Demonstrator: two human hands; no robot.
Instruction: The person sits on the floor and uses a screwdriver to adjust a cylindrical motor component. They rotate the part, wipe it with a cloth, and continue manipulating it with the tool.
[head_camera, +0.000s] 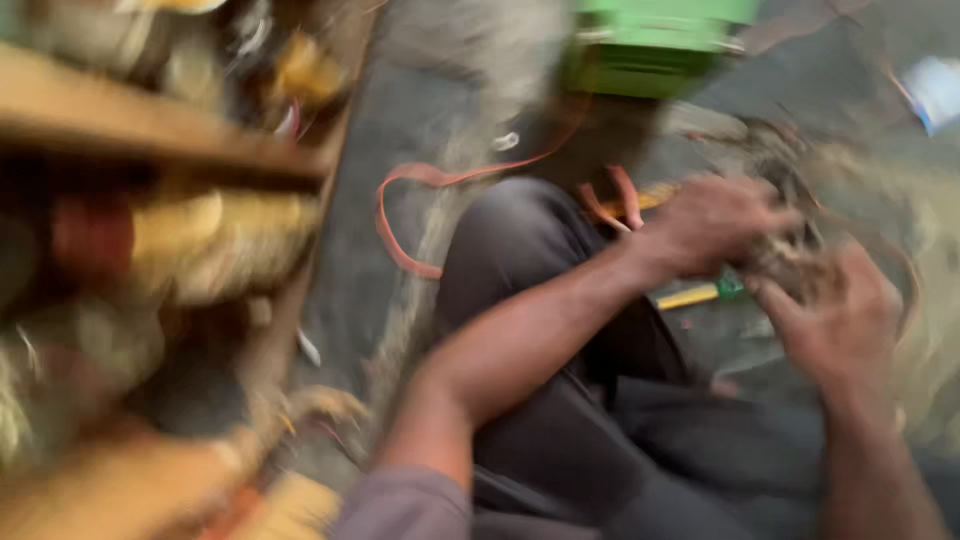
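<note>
At 3 o'clock of the frame, your two hands met over a tangled clump of brownish fibre (790, 262). Heavy motion blur, so detail was limited. Your left hand (712, 225) came in from 7 o'clock, forearm crossing over your dark trouser knee (520, 250), fingers curled down onto the clump's left side. Your right hand (838, 318) sat just beside it at 4 o'clock, fingers bent up into the same clump. Both hands touched it; a firm grip vs. loose hold I couldn't tell through the blur.

Under the hands, a yellow stick-like tool (688, 297) lay on the grey floor (400, 110), a small green bit at its right end. An orange strap (420, 185) looped on the floor at 11 o'clock from your knee. A green box (655, 45) stood at 12 o'clock, well apart from the hands. Wooden shelving (150, 140) with blurred clutter filled 9 o'clock.
</note>
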